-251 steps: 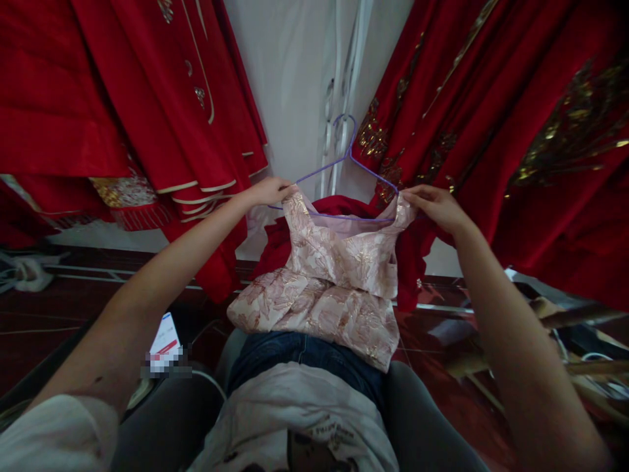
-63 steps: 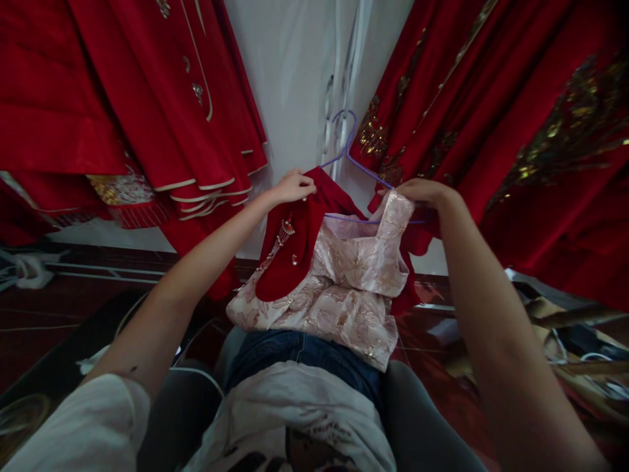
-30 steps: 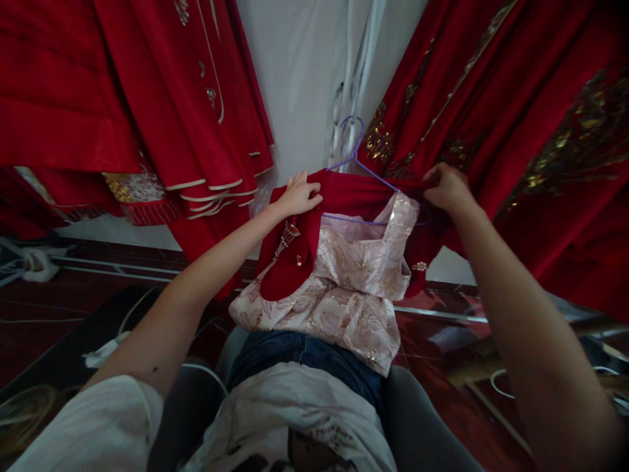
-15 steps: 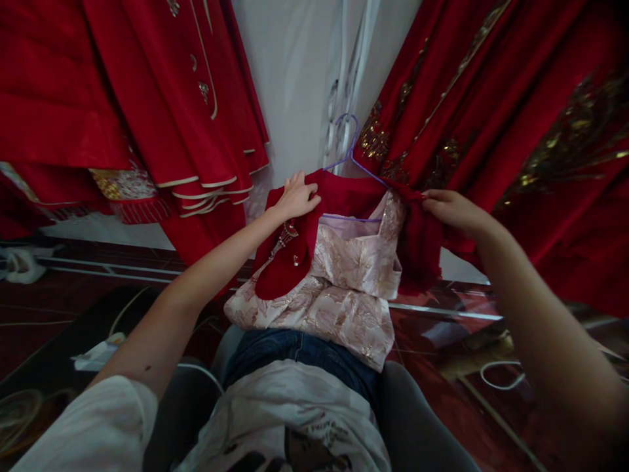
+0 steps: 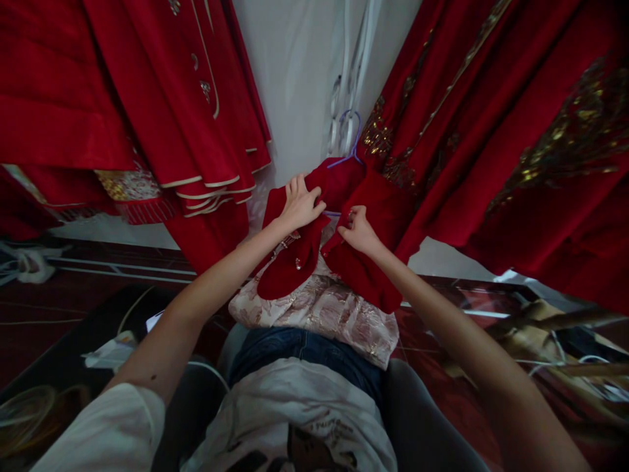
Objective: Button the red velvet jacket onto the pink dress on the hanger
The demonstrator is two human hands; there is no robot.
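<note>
A short red jacket with beaded trim hangs over a pale pink brocade garment, whose lower part lies across my lap. Both are around a purple hanger. At the jacket's left front edge, near the shoulder, my left hand is closed on the red cloth with fingers curled. My right hand pinches the edge of the other front panel, drawn in over the brocade. Only a narrow gap separates the two hands, and the hanger's bar shows between them.
Long red garments with pale piping hang on the left. More red garments with gold sequins hang on the right. A white wall stands between them. On a dark surface at left lies a white packet. Cluttered items lie at lower right.
My right hand has moved left and inward, bringing the jacket's right front panel across the brocade bodice. The left hand has stayed nearly in place on the other side.
</note>
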